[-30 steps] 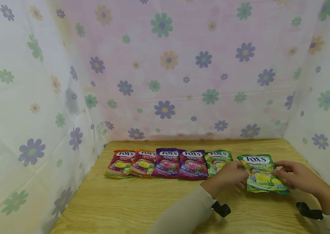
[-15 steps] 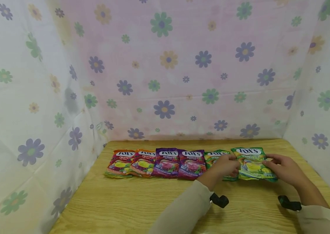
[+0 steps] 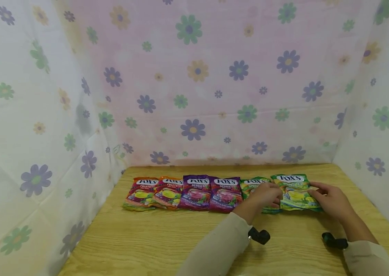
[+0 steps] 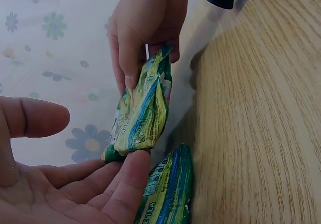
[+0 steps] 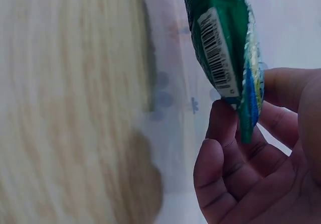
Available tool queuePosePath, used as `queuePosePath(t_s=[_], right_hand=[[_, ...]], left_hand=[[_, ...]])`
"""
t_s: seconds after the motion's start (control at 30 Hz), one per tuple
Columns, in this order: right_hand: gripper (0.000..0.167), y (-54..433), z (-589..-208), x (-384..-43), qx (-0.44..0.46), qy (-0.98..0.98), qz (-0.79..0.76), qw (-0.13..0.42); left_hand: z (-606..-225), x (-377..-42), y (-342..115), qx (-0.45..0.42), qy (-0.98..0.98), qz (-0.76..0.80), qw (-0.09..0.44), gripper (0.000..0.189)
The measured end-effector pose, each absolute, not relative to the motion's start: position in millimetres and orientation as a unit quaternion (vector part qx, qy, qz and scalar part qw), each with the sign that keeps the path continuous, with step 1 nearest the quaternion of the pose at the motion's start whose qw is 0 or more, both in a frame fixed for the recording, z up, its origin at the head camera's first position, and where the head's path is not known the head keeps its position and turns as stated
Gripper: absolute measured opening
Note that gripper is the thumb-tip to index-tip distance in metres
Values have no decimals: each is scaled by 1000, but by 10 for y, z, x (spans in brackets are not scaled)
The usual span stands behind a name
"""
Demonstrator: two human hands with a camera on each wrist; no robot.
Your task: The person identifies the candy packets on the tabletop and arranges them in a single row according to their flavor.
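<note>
My right hand (image 3: 333,200) pinches the right edge of a green Fox's Spring Tea candy bag (image 3: 296,193); the right wrist view shows thumb and fingers on either side of its sealed edge, near a barcode. Fingertips of my left hand (image 3: 261,197) touch the opposite edge of this bag. In the left wrist view, the left thumb stands well apart from the bag, and the fingers (image 4: 133,176) lie extended. Partly covered by the left hand, a second green Spring Tea bag (image 3: 249,184) lies just left of the held one.
Leftward along the row are two purple Berries bags (image 3: 227,195), (image 3: 196,193) and two orange-red Fruits bags (image 3: 168,191), (image 3: 143,193). They lie on a wooden table (image 3: 153,245). Flower-patterned cloth (image 3: 215,103) stands behind and on both sides.
Both hands have shifted left and toward the back with the green candy bag, bringing it beside the other green bag. During the last half second it has moved only slightly left.
</note>
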State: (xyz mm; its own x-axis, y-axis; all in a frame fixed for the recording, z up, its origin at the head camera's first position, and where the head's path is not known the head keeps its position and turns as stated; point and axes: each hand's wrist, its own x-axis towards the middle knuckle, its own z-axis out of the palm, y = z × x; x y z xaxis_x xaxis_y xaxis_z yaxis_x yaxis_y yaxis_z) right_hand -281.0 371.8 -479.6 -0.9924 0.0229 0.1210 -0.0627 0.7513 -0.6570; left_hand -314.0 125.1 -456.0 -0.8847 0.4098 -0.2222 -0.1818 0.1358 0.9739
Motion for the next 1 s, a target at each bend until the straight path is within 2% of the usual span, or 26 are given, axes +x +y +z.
queuePosePath(t_s=[0.1, 0.27, 0.47, 0.57, 0.67, 0.8, 0.9, 1.0], right_hand=[[56, 3717, -4842, -2809, 13, -931, 360, 65], [46, 3704, -4866, -2807, 16, -929, 363, 67], [51, 3700, -4852, -2811, 13, -927, 371, 47], [55, 3716, -4848, -2817, 7, -926, 376, 27], [56, 3735, -4845, -2830, 4, -925, 381, 7], [58, 3760, -4853, -2847, 7, -920, 391, -5], [61, 3770, -4871, -2854, 7, -915, 404, -12], [63, 3776, -4889, -2853, -2, -909, 417, -22]], left_hand=[[-4582, -3137, 1254, 76, 715, 656, 229, 43], [-4593, -3141, 1256, 71, 708, 664, 230, 8], [-4595, -3150, 1240, 75, 711, 660, 231, 25], [-4601, -3147, 1220, 73, 712, 659, 231, 22], [-4610, -3140, 1203, 75, 723, 648, 229, 5], [-4613, -3130, 1191, 93, 749, 614, 232, 52], [-4618, -3124, 1191, 102, 771, 582, 236, 61], [-4640, -3114, 1198, 99, 788, 559, 239, 61]])
